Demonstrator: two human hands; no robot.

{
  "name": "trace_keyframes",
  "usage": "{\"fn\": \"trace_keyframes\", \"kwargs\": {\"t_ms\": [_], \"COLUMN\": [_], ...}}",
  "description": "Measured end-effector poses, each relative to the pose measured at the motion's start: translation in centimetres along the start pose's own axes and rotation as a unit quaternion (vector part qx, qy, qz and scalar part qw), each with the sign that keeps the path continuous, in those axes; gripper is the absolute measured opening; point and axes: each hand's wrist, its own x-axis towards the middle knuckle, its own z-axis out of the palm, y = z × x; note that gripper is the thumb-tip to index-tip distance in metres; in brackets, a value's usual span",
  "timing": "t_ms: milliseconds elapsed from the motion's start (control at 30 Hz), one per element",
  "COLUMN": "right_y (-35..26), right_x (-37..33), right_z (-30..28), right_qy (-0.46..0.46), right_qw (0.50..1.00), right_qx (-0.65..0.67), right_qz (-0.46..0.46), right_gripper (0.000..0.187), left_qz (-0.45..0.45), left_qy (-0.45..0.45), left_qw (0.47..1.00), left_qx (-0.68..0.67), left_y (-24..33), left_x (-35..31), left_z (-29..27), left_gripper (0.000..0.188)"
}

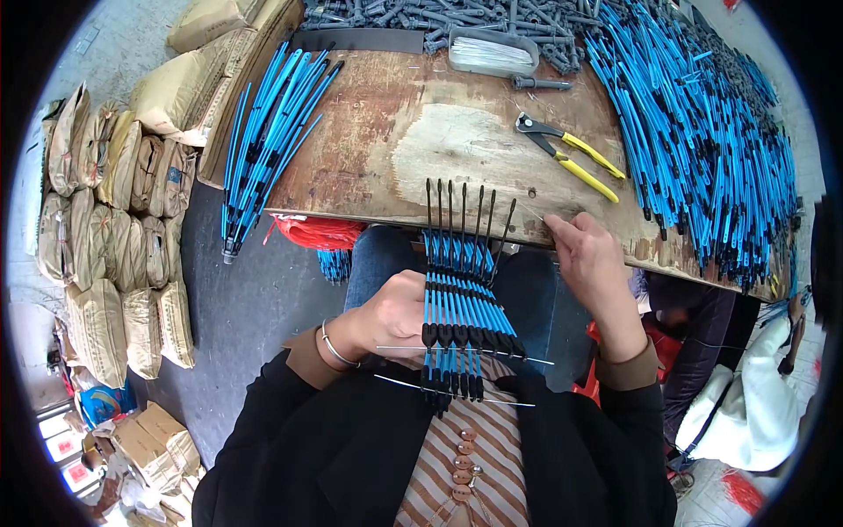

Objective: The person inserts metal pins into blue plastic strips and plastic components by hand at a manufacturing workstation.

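Observation:
My left hand point(397, 309), a metal bangle at its wrist, is closed on a row of blue-and-black plastic strips point(465, 303) over my lap. The strips lie side by side, their thin black ends pointing to the table. Two thin metal wires point(536, 359) run crosswise through their near parts. My right hand point(587, 255) is at the table's front edge, thumb and fingers pinching another thin wire point(532, 212), its tip just right of the strips' far ends. On the table beyond lie pliers point(571, 158) with yellow handles.
Loose blue strips are heaped at right point(694, 149), with a smaller bundle point(272, 140) at left. A clear tray point(493, 54) of thin wires stands before grey plastic parts point(386, 13). Stacked sacks point(114, 220) line the left. Another person's dark-clothed leg point(702, 351) is at right.

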Motion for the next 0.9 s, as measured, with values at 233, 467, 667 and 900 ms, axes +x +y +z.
{"fn": "trace_keyframes", "kwargs": {"t_ms": [233, 467, 667, 900], "right_y": [-0.2, -0.5, 0.1, 0.1], "right_x": [0.4, 1.4, 2.7, 4.2], "right_z": [0.0, 0.2, 1.1, 1.3], "right_qy": [-0.012, -0.017, -0.015, -0.021], "right_qw": [1.000, 0.999, 0.996, 0.994], "right_qx": [-0.001, 0.023, 0.071, 0.066], "right_qz": [0.000, -0.016, -0.047, -0.079], "right_gripper": [0.021, 0.022, 0.022, 0.020], "left_qz": [0.026, 0.017, 0.016, -0.003], "left_qy": [0.002, 0.016, 0.022, 0.018], "left_qw": [1.000, 1.000, 0.999, 0.998], "left_qx": [0.002, -0.021, -0.021, -0.056], "left_y": [-0.2, -0.4, -0.7, -1.8], "left_x": [0.0, -0.2, -0.7, -1.6], "left_z": [0.0, 0.0, -0.2, 0.1], "left_gripper": [0.027, 0.026, 0.026, 0.027]}}
